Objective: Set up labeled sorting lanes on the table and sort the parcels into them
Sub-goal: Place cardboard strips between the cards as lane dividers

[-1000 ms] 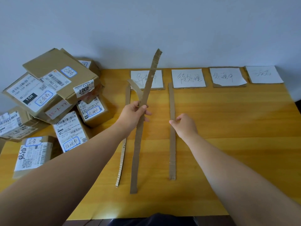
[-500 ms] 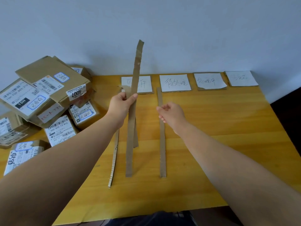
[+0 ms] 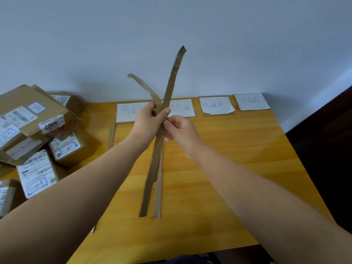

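Two cardboard strips [image 3: 172,80] cross, clutched by left hand [image 3: 147,122]; right hand [image 3: 181,132] pinches one; labels [image 3: 217,105] unreadable.

Long strip [image 3: 172,79], brown corrugated card: held off the table [image 3: 238,168], steeply tilted, top end leaning right, lower end down near the tabletop; contact there cannot be confirmed. Left hand [image 3: 147,123] grips it approx. mid-length; right hand [image 3: 182,131] pinches it just below.

Curved strip [image 3: 143,86]: shorter, in same left grip, bows up and to the left.

Flat strip [image 3: 158,199]: lies on table, running front to back, partly behind long strip.

Left strip [image 3: 112,134]: flat, roughly parallel, mid-section hidden by forearm.

Label cards [image 3: 217,104]: four, white paper w/ handwriting, in a row along back edge; text illegible.

Parcels [image 3: 32,103]: brown boxes w/ white shipping labels, piled at table's left end.
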The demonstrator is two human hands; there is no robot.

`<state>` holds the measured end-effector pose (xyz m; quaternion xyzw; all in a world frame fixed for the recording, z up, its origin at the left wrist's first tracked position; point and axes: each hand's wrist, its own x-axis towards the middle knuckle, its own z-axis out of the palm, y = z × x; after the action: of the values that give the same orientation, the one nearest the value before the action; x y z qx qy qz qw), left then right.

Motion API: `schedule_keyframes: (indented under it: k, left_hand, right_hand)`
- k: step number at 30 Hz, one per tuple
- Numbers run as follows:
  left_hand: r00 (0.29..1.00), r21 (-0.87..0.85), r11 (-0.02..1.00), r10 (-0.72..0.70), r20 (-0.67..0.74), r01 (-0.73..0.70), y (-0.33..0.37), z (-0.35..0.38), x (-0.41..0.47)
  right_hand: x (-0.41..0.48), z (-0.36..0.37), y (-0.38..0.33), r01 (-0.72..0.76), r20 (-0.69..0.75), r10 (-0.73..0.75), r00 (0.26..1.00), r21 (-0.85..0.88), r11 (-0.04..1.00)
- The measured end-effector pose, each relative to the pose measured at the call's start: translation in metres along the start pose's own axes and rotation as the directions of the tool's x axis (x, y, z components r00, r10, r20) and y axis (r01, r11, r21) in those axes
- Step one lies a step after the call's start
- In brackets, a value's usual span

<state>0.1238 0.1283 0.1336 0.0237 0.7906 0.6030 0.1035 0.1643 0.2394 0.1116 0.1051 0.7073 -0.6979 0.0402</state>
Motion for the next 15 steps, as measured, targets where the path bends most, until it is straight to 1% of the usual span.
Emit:
schedule_keyframes:
  k: [2,6,8,10,12,15]
  left_hand:
    - [1.000,0.003,1.000,-0.029,0.004,0.029,0.006,0.021,-0.003]
    - [0.995,-0.009,0.997,-0.079,0.055,0.079,0.013,0.057,-0.007]
    - [0.996,0.048,0.997,-0.056,0.068,0.053,0.014,0.074,-0.008]
    - [0.997,0.117,0.993,-0.033,0.066,0.025,0.012,0.089,-0.009]
    - [0.999,0.175,0.984,-0.020,0.044,0.012,0.010,0.100,-0.009]
    - [0.998,0.236,0.971,-0.017,-0.056,0.030,0.005,0.107,-0.006]
  right_hand:
    - [-0.001,-0.023,0.001,-0.006,-0.029,0.007,1.000,0.014,1.000]
    - [-0.001,-0.069,0.005,-0.029,-0.051,0.028,0.998,-0.024,0.999]
    - [-0.001,-0.090,0.006,-0.037,-0.045,0.036,0.998,-0.025,0.999]
    - [0.001,-0.107,0.009,-0.042,-0.049,0.039,0.998,-0.068,0.997]
    - [0.004,-0.121,0.010,-0.035,-0.058,0.027,0.998,-0.145,0.989]
    - [0.011,-0.140,0.009,-0.035,-0.052,0.025,0.998,-0.198,0.980]
